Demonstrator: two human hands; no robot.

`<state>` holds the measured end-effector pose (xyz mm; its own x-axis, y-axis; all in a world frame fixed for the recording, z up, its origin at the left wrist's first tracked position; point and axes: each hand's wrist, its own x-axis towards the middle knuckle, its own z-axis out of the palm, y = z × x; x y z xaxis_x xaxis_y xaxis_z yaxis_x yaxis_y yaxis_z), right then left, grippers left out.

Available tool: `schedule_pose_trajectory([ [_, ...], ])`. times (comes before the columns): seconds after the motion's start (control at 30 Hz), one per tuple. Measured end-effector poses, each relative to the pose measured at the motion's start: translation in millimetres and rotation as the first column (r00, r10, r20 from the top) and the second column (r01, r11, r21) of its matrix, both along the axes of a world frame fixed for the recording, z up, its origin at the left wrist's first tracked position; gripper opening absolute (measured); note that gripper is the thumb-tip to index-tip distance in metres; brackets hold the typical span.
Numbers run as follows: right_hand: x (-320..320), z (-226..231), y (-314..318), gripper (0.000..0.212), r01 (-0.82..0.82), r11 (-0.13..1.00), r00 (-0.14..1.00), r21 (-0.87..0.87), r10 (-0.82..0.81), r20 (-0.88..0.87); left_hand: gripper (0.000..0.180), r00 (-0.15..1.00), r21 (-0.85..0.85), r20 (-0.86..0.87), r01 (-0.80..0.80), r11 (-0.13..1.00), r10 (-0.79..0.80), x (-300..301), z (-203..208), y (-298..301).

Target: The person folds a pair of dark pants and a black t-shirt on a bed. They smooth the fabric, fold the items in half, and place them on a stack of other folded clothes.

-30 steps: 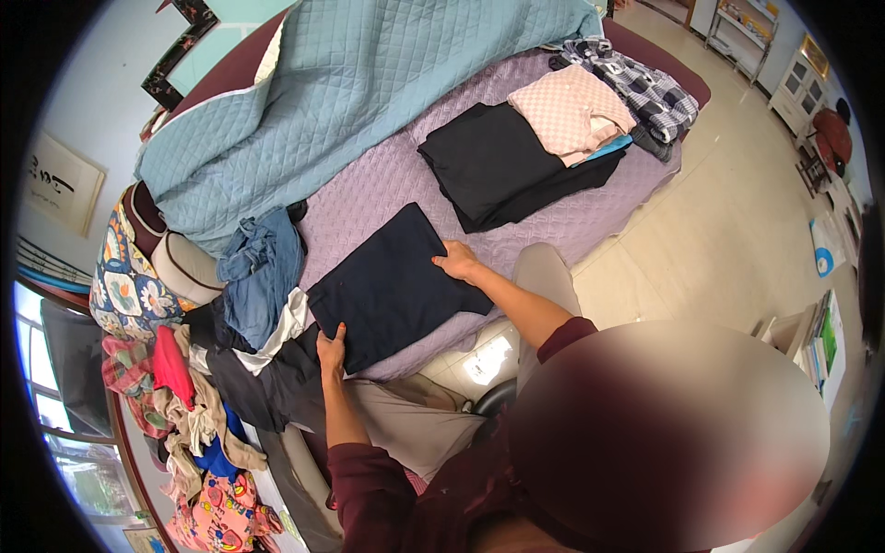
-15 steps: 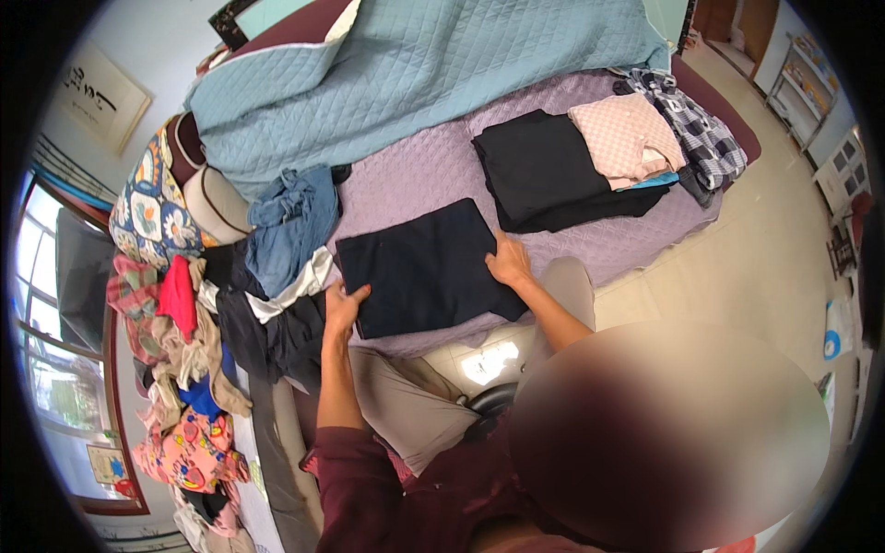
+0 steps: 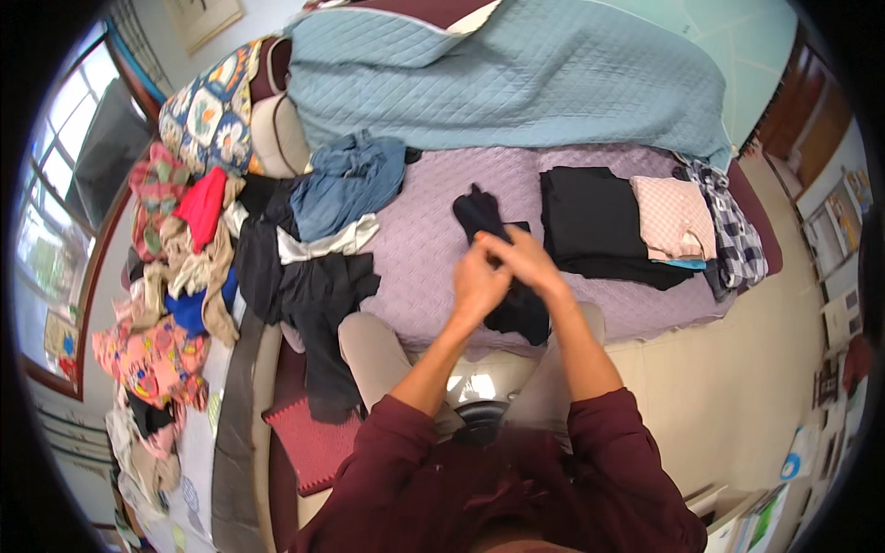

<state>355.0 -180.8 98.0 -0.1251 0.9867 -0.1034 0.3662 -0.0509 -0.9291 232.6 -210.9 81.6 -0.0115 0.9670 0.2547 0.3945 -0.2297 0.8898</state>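
A dark navy folded garment (image 3: 478,211), bunched and narrower, is in front of me on the sofa seat. My left hand (image 3: 479,286) is closed on its middle from the left, fingers curled. My right hand (image 3: 530,263) meets it from the right, its fingers closed on the same cloth and partly over the left fingertips. Part of the cloth sticks out beyond my hands, and another part hangs below them on the near side. To the right lies a stack of folded black clothes (image 3: 590,221), with a folded pink checked garment (image 3: 671,217) beside it.
A lilac quilted cover (image 3: 424,198) lies over the seat, and a blue quilt (image 3: 516,88) over the backrest. Crumpled jeans (image 3: 346,184), black trousers (image 3: 323,295) and mixed clothes (image 3: 152,359) are heaped at left. A plaid shirt (image 3: 735,230) lies at far right.
The navy garment lay flat as a wide rectangle with a hand at each side. Now my hands have come together at its middle and it is gathered narrower. The view has turned and shifted.
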Motion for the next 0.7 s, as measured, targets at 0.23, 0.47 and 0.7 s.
schedule_pose_trajectory([
  [0.23,37.9,-24.9,14.1,0.048,0.120,0.992,0.992,-0.043,-0.119,0.031,0.086,0.953,-0.014,0.053,0.300,0.954,-0.299,39.6,-32.1,-39.3],
  [0.47,39.4,-25.6,1.1,0.041,0.210,0.967,0.919,0.143,-0.245,0.307,0.066,0.838,0.066,0.342,0.429,0.901,-0.425,14.7,-76.2,-42.9],
  [0.7,7.6,84.8,-27.3,0.029,-0.055,0.968,0.946,0.246,-0.028,0.322,0.079,0.629,-0.482,0.742,0.260,0.837,0.232,-80.5,-150.2,-16.6],
])
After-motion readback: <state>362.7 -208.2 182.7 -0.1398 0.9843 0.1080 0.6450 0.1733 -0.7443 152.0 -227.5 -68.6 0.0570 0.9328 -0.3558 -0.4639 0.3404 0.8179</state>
